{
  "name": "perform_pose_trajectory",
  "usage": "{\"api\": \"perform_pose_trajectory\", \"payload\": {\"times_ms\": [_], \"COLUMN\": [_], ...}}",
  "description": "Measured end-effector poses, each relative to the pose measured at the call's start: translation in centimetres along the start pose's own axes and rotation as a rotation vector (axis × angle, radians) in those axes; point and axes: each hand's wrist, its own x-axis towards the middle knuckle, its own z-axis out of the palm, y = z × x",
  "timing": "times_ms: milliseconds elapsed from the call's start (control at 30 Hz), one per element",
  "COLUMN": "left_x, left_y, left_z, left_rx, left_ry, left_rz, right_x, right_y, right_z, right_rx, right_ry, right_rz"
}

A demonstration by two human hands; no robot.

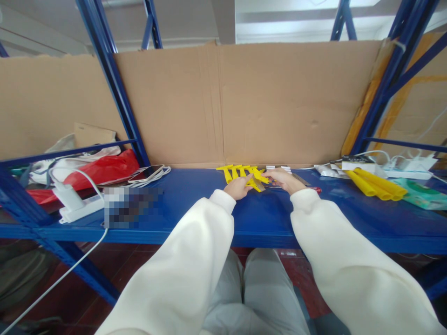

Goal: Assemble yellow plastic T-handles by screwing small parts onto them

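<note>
My left hand (239, 187) is closed on a small yellow piece (257, 186) just above the blue shelf, with a tan part showing beside it. Close on its right side, my right hand (284, 180) has its fingers pinched together by that piece; what they hold is too small to make out. Behind my hands, several yellow T-shaped pieces (227, 175) lie in a row near the cardboard. Small white pieces (285, 168) sit beyond my right hand. Something thin and red (317, 189) pokes out beside my right wrist.
The blue shelf (188, 204) is backed by a cardboard panel (279, 102) between blue posts. To the left are a phone (146, 173), a white power strip (82, 208) and a red bag (104, 168). Rolled yellow tubes (377, 185) and a green packet (426, 194) lie right.
</note>
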Motion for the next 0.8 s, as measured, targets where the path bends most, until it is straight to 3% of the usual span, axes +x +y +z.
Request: {"api": "perform_pose_trajectory", "payload": {"times_ms": [200, 800], "left_x": [-0.2, 0.0], "left_y": [0.4, 0.4], "left_z": [-0.4, -0.6], "left_rx": [-0.042, -0.066], "left_ry": [-0.016, 0.002], "left_rz": [-0.047, -0.075], "right_x": [-0.3, -0.6], "right_y": [0.4, 0.5], "right_z": [0.8, 1.4], "right_rx": [-0.082, -0.142], "right_ry": [-0.039, -0.033], "right_rz": [-0.101, -0.161]}}
